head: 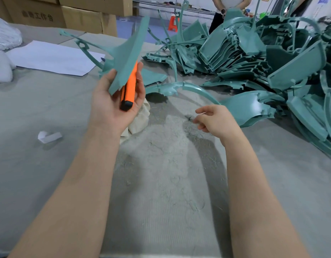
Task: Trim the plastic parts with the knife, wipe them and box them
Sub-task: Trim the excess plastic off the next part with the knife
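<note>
Gripping a teal plastic part (129,58) and an orange utility knife (130,88) together at centre frame, the left hand (114,107) hovered while the right hand (214,120), loosely curled and empty, seemed best placed to take the knife and cut away from the holding hand.

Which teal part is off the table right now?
The winged part raised in the left hand, gripped together with the orange knife. Every other teal part lies on the table or in the pile at right.

The plastic part (127,58) is teal-green, the knife (130,86) orange with a black end. At two o'clock, the pile (254,53) is teal too.
</note>
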